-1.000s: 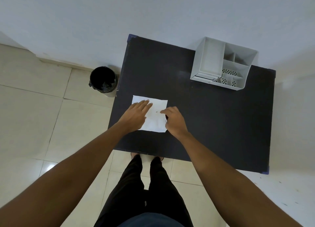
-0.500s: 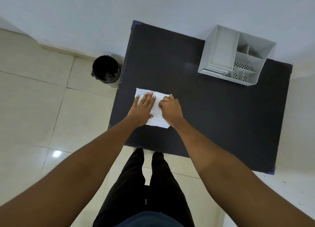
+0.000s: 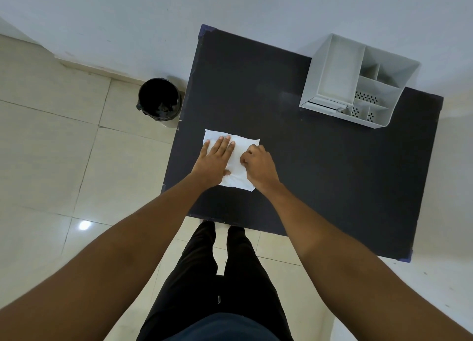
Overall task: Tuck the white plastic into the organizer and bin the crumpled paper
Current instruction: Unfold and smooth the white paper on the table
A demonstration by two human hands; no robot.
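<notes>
A white sheet (image 3: 240, 146) lies flat near the left edge of the black table (image 3: 320, 166); whether it is paper or plastic I cannot tell. My left hand (image 3: 215, 159) presses flat on its left half, fingers spread. My right hand (image 3: 258, 165) rests on the sheet's right part with fingers curled, pinching at the sheet. The white organizer (image 3: 358, 82) stands at the table's far right, with one large compartment and several small ones. A black-lined bin (image 3: 159, 100) stands on the floor left of the table.
A pale wall runs behind the table and the bin. Beige floor tiles spread to the left. My legs in black trousers (image 3: 220, 276) stand at the table's near edge.
My right hand has slid left onto the sheet and curled its fingers. My left hand has flattened further onto the sheet. The sheet's near edge now looks wrinkled.
</notes>
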